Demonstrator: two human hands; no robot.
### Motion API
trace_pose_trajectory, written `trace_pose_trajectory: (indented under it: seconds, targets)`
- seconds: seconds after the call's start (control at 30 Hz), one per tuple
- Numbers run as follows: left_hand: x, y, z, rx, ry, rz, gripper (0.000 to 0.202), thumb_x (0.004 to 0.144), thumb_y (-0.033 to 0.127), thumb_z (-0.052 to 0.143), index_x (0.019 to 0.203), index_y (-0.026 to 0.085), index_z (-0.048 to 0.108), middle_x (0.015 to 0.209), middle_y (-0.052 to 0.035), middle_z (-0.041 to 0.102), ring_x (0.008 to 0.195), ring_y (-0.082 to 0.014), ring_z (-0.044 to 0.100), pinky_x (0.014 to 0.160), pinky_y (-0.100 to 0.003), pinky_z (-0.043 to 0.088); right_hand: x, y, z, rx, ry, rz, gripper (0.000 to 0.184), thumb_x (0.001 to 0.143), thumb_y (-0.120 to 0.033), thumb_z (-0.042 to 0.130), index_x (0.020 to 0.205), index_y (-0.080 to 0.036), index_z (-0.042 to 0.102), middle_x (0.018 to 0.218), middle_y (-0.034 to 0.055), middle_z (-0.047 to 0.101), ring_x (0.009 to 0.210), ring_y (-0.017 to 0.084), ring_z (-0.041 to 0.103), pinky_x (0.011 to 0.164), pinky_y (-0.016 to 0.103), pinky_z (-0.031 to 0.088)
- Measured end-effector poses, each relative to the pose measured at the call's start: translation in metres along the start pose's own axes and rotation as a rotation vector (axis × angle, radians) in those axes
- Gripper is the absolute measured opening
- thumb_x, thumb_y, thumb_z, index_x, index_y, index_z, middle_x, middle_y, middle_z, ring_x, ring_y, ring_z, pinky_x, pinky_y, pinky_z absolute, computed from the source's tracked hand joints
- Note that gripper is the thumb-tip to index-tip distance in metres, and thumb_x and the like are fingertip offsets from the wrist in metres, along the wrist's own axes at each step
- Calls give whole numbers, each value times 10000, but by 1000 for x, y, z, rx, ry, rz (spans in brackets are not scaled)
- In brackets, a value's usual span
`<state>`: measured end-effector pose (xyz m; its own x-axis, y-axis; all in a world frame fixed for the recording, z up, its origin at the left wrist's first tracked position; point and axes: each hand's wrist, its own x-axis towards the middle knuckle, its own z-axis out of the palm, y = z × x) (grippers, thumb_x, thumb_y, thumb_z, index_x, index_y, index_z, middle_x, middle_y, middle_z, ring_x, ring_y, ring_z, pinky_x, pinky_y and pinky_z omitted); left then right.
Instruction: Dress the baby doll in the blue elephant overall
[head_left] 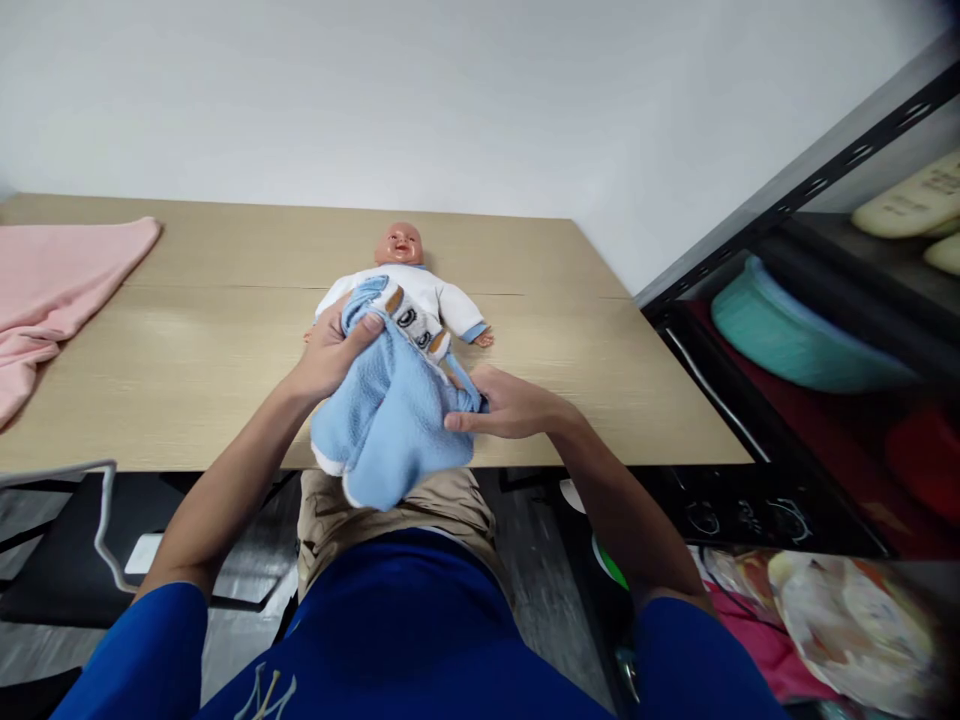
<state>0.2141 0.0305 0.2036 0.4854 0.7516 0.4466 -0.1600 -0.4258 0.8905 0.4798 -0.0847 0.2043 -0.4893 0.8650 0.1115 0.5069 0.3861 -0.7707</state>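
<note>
A baby doll (401, 246) lies on its back on the wooden table (225, 330), head away from me, in a white top with blue cuffs. Light blue fleece overalls (390, 415) cover its lower body and hang over the table's front edge. My left hand (330, 350) is closed on the upper left edge of the overalls at the doll's chest. My right hand (506, 402) pinches the overalls' right side near a thin blue strap.
A pink cloth (52, 290) lies at the table's far left. A dark metal shelf (810, 330) stands to the right, holding a teal bowl (795, 340) and other items. A black chair with a white cable (105, 530) is under the table at left.
</note>
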Motion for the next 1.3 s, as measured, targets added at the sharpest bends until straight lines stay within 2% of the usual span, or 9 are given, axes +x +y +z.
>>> trace_pose_trajectory:
  seconds: [0.1,0.2,0.27,0.37,0.5,0.6,0.77,1.07,1.3]
  targets:
    - [2,-8,-5,-25,-53,-58,674,984,841,787,1211,207,800,1125,-95,862,1125,-318,822,1013,-404,661,1,7,1,-21,96,-55,488,1037,-701,776,1016,-213,786,1003,70,798,981,274,752,964,416,643]
    - [6,-6,-6,-13,-179,-14,712,961,835,820,1273,194,799,1192,-117,865,1204,-339,810,1085,-431,658,3,10,7,125,300,-127,500,1067,-635,759,1356,-229,780,1425,137,786,1450,334,694,1304,476,526]
    - [10,-2,-2,11,-208,31,738,958,819,836,1338,188,789,1272,-131,853,1243,-341,798,1114,-432,651,6,12,10,303,272,-116,640,1064,-655,756,1541,-233,689,1548,146,742,1546,325,648,1378,487,463]
    - [15,5,5,93,-183,76,725,988,794,817,1350,167,786,1299,-139,836,1220,-323,787,1098,-412,646,12,10,12,415,66,-60,786,992,-697,829,1594,-227,643,1493,133,774,1499,328,681,1366,521,488]
    - [17,11,-2,228,-177,61,652,1018,766,793,1239,152,816,1185,-121,836,1114,-300,784,1029,-394,644,18,3,16,370,-127,25,600,926,-594,940,1328,-185,763,1203,96,839,1290,327,764,1232,523,609]
    - [17,10,-27,267,-363,-36,684,892,765,920,1183,152,837,1060,-100,852,956,-277,798,865,-349,660,16,5,21,431,-73,23,560,972,-618,886,1309,-188,763,1189,87,835,1165,291,786,1129,477,662]
    - [17,-4,-62,287,-679,-139,638,647,580,1120,1102,199,887,1018,-84,900,939,-296,849,823,-334,709,15,13,26,477,145,18,589,1052,-708,736,1398,-233,762,1349,91,817,1409,305,717,1323,508,540]
    - [12,-16,-18,16,-395,-161,595,677,544,1127,1049,144,892,1038,-152,915,1062,-355,882,995,-437,741,38,12,38,416,-32,34,690,883,-552,987,1488,-299,773,1407,58,838,1433,351,749,1317,567,576]
    - [8,-25,-41,50,-500,-173,718,687,557,1117,1239,171,866,1138,-140,902,1126,-362,858,997,-440,733,40,19,52,623,196,33,674,867,-634,979,1367,-220,796,1371,103,843,1381,346,769,1291,569,595]
